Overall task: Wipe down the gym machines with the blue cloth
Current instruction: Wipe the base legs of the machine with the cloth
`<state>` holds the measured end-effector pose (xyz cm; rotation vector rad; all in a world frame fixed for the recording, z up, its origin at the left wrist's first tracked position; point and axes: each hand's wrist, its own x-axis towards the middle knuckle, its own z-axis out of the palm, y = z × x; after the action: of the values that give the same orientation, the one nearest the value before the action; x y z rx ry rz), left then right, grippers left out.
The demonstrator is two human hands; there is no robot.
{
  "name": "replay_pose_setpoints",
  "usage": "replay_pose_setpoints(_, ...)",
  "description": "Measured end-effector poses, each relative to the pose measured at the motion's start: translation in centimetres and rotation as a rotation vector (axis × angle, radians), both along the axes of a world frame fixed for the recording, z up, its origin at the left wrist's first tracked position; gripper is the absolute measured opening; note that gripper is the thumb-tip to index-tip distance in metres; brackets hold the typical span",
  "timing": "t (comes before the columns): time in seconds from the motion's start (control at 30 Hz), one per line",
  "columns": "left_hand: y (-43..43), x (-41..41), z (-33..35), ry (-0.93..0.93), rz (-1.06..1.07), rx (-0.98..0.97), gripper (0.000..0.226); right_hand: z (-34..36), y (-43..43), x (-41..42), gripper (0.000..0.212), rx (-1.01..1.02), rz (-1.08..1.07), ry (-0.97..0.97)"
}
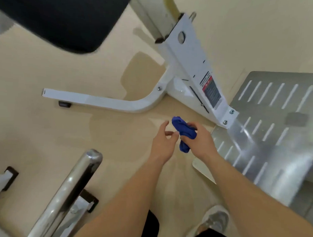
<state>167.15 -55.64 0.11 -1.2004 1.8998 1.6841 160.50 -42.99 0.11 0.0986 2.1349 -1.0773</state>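
— Near the middle of the frame, what do the hands hold?
— The right hand (197, 139) is closed around the blue cloth (183, 133), which is bunched up; one end sticks out above the fingers and the other hangs below the palm. The left hand (162, 143) is just beside it, fingers loosely spread and curled toward the cloth, its fingertips at or almost at the fabric; I cannot tell whether they touch it.
— Where is the machine?
— A white frame (193, 66) runs from the top centre down to the right of the hands, with a curved white foot (99, 100) stretching toward the left. A red and black label (210, 90) sits on the frame. Bolted to its lower end is a slotted metal footplate (269, 125), filling the right side.
— Anything else?
— A black pad (54, 17) fills the upper left, blurred. A chrome bar (69, 189) rises at the lower left. The floor (45, 132) is beige, and a pale shoe (214, 219) shows at the bottom.
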Motion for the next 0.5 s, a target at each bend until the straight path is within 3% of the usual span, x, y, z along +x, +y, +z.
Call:
replay_pose_setpoints(0.23, -4.5, -5.7, -14.7, 0.112, -0.149, -0.277, 0.042, -16.6, -5.7, -5.0, 0.052, -0.025, 0.084, 0.433)
replay_pose_setpoints(0.43, -7.1, -8.8, -22.5, 0.278, -0.266, -0.576, 0.041, -26.2, -9.5, -9.6, 0.056, 0.260, 0.049, 0.867)
replay_pose_setpoints(0.5, -7.7, -9.6, -24.0, 0.329, -0.314, -0.628, 0.038, -28.1, -10.8, -11.1, 0.061, 0.381, 0.085, 0.912)
